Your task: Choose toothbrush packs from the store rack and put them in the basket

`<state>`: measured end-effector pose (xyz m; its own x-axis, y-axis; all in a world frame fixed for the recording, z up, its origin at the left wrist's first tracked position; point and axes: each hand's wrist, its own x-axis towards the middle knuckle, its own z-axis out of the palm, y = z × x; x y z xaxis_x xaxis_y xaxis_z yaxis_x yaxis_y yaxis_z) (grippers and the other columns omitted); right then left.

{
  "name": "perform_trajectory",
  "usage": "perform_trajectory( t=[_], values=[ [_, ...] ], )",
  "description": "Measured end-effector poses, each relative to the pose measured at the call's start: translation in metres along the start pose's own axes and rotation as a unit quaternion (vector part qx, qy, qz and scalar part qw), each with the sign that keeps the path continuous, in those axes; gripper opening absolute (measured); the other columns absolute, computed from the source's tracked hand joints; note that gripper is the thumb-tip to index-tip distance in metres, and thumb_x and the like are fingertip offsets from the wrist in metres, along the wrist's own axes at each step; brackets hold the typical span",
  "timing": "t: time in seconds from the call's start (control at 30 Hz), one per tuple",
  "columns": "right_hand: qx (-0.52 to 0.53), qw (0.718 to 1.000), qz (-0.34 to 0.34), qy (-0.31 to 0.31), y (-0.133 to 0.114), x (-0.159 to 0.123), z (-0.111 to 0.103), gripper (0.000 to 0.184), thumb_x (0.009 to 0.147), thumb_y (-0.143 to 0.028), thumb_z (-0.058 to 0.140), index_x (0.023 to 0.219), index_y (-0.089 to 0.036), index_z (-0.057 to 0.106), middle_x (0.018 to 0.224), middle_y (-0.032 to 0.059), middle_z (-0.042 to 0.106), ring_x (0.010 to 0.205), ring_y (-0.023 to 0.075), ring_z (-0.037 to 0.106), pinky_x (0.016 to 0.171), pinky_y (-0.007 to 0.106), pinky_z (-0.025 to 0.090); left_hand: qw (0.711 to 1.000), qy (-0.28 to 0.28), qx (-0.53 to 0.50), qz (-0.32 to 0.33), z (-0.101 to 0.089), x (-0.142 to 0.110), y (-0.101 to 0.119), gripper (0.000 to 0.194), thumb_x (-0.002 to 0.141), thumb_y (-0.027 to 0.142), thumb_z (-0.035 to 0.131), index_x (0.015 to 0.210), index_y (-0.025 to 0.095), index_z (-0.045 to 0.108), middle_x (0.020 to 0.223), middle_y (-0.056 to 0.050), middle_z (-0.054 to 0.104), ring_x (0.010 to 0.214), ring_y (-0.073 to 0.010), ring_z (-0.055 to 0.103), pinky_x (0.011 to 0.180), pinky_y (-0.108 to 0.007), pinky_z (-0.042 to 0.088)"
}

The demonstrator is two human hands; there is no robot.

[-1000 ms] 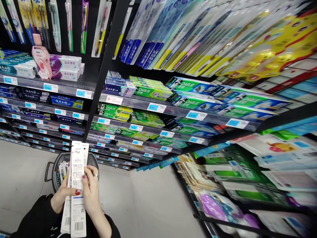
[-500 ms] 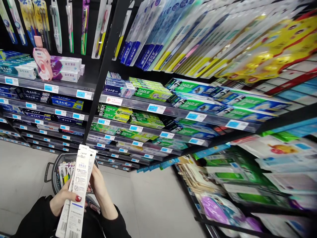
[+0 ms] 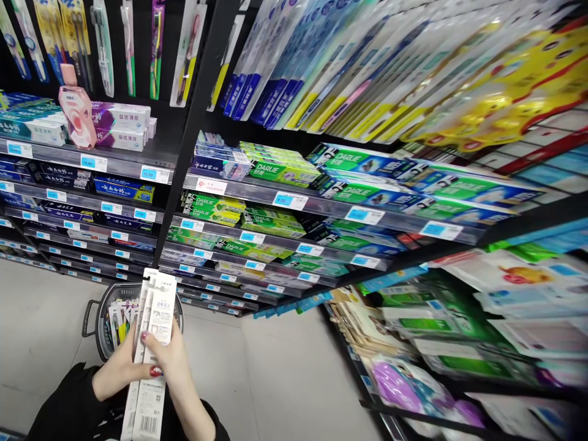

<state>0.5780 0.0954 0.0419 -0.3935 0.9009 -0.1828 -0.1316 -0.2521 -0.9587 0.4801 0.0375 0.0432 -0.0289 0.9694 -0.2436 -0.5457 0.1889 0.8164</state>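
Two or more packaged toothbrushes (image 3: 151,401), their white printed card backs toward me, are stacked unevenly between my hands. My left hand (image 3: 117,367) grips the stack from the left, with its red-nailed thumb across the front. From the right, my right hand (image 3: 172,355) is closed around the same stack, its thumb lying over the upper part of the cards. Most of the other fingers are hidden behind the packs. Just beyond them on the floor stands a dark grey shopping basket (image 3: 105,346) holding more packaged toothbrushes (image 3: 120,318).
Ahead, dark shelves carry toothpaste boxes (image 3: 280,170) and a pink mouthwash bottle (image 3: 77,113). Packaged toothbrushes (image 3: 353,79) hang in rows above. A rack on the right holds packaged goods (image 3: 452,324). Grey floor (image 3: 275,380) lies between the basket and that rack.
My right thumb has come from behind to the front of the packs. The stack has shifted slightly right and stands more upright, its cards offset differently.
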Motion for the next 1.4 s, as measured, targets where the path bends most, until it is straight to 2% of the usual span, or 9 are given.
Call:
perform_trajectory(
  t=[0.17, 0.37, 0.53, 0.7, 0.83, 0.97, 1.23, 1.3, 1.4],
  values=[
    [0.078, 0.995, 0.05, 0.02, 0.001, -0.001, -0.003, 0.05, 0.058, -0.034, 0.074, 0.101, -0.016, 0.054, 0.096, 0.0111, 0.068, 0.086, 0.0283, 0.064, 0.079, 0.043, 0.049, 0.986, -0.003, -0.147, -0.077, -0.003, 0.0, -0.001, 0.054, 0.074, 0.042, 0.06, 0.123, 0.021, 0.05, 0.124, -0.008, 0.056, 0.122, -0.0274, 0.04, 0.105, -0.041, 0.023],
    [0.096, 0.991, 0.077, 0.059, 0.0, -0.004, -0.004, 0.048, 0.058, -0.033, 0.075, 0.098, -0.015, 0.057, 0.096, 0.0119, 0.068, 0.086, 0.0288, 0.065, 0.074, 0.04, 0.051, 0.976, 0.056, -0.187, -0.097, 0.003, 0.002, -0.001, 0.039, 0.074, 0.038, 0.062, 0.106, 0.016, 0.063, 0.112, -0.008, 0.064, 0.112, -0.0259, 0.05, 0.101, -0.038, 0.03],
    [0.146, 0.977, 0.111, 0.104, -0.005, 0.0, -0.013, 0.039, 0.059, -0.031, 0.074, 0.092, -0.015, 0.061, 0.086, 0.0095, 0.07, 0.077, 0.0278, 0.066, 0.066, 0.037, 0.053, 0.964, 0.107, -0.235, -0.07, -0.004, 0.008, 0.01, 0.035, 0.083, 0.039, 0.05, 0.103, 0.013, 0.062, 0.079, -0.007, 0.066, 0.074, -0.0188, 0.06, 0.072, -0.032, 0.047],
    [0.169, 0.967, 0.129, 0.139, -0.011, 0.008, -0.031, 0.032, 0.058, -0.032, 0.074, 0.083, -0.016, 0.061, 0.067, 0.0038, 0.068, 0.056, 0.0219, 0.064, 0.053, 0.033, 0.052, 0.947, 0.105, -0.302, -0.02, -0.024, 0.013, 0.026, 0.032, 0.082, 0.038, 0.053, 0.101, 0.013, 0.056, 0.066, 0.001, 0.05, 0.051, -0.006, 0.045, 0.045, -0.017, 0.041],
    [0.16, 0.971, 0.108, 0.138, -0.011, 0.012, -0.039, 0.033, 0.061, -0.03, 0.073, 0.088, -0.015, 0.06, 0.066, 0.0039, 0.068, 0.063, 0.0226, 0.065, 0.061, 0.034, 0.052, 0.969, 0.111, -0.222, 0.012, -0.025, 0.013, 0.024, 0.028, 0.077, 0.04, 0.059, 0.089, 0.015, 0.054, 0.053, 0.008, 0.038, 0.038, -0.0035, 0.032, 0.032, -0.012, 0.029],
    [0.107, 0.978, 0.099, 0.148, -0.002, 0.017, -0.039, 0.04, 0.057, -0.031, 0.075, 0.09, -0.014, 0.059, 0.08, 0.0087, 0.07, 0.072, 0.0262, 0.066, 0.063, 0.036, 0.052, 0.985, 0.172, -0.013, 0.015, -0.012, 0.01, 0.023, 0.033, 0.072, 0.037, 0.065, 0.095, 0.02, 0.049, 0.058, 0.007, 0.05, 0.042, -0.0088, 0.047, 0.041, -0.022, 0.045],
    [-0.002, 0.99, 0.045, 0.133, 0.01, 0.022, -0.028, 0.04, 0.059, -0.03, 0.071, 0.094, -0.014, 0.058, 0.093, 0.0115, 0.069, 0.082, 0.0283, 0.065, 0.07, 0.037, 0.051, 0.888, 0.245, 0.387, 0.039, 0.002, -0.001, 0.029, 0.024, 0.068, 0.037, 0.067, 0.082, 0.025, 0.053, 0.066, 0.001, 0.065, 0.055, -0.0212, 0.062, 0.052, -0.027, 0.045],
    [0.0, 0.991, 0.043, 0.125, 0.01, 0.022, -0.026, 0.04, 0.059, -0.029, 0.071, 0.094, -0.014, 0.058, 0.092, 0.0113, 0.069, 0.082, 0.028, 0.065, 0.07, 0.037, 0.051, 0.902, 0.253, 0.346, 0.056, 0.002, -0.002, 0.03, 0.023, 0.066, 0.034, 0.069, 0.082, 0.025, 0.055, 0.068, 0.002, 0.064, 0.053, -0.0186, 0.059, 0.051, -0.025, 0.043],
    [0.01, 0.991, 0.052, 0.123, 0.011, 0.021, -0.027, 0.042, 0.059, -0.03, 0.071, 0.095, -0.013, 0.058, 0.093, 0.0116, 0.069, 0.082, 0.0282, 0.065, 0.069, 0.037, 0.051, 0.983, 0.154, 0.079, 0.056, -0.003, -0.002, 0.029, 0.022, 0.071, 0.033, 0.065, 0.088, 0.023, 0.055, 0.057, 0.005, 0.054, 0.04, -0.0108, 0.047, 0.039, -0.019, 0.037]
  ],
)
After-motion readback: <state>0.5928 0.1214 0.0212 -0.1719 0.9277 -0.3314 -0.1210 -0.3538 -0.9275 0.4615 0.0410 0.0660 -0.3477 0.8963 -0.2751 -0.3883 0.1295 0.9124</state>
